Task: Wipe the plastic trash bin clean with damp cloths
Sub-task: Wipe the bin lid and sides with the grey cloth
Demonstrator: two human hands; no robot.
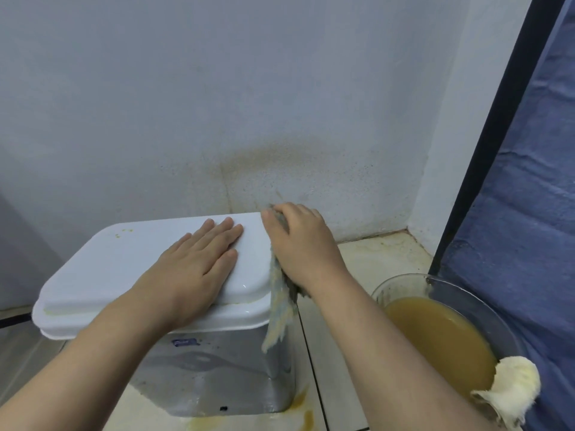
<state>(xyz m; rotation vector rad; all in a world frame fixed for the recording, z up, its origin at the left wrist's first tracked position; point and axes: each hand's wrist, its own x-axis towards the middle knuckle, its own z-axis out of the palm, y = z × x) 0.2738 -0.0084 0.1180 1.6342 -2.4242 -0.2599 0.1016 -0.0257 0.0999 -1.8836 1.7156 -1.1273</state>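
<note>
A grey plastic trash bin (217, 374) with a white lid (118, 259) stands on the tiled floor against the wall. My left hand (196, 265) lies flat on the lid, fingers straight and pressing down. My right hand (301, 247) grips a grey, yellow-stained damp cloth (280, 309) against the lid's right edge. The cloth's loose end hangs down the bin's right side. Small yellow specks mark the lid's far left corner.
A glass bowl (485, 309) of murky brown water sits on the floor to the right, a second pale yellow cloth (513, 390) draped over its near rim. Blue fabric (529, 213) hangs at the far right. Brown drips stain the floor tiles (306, 415) below the bin.
</note>
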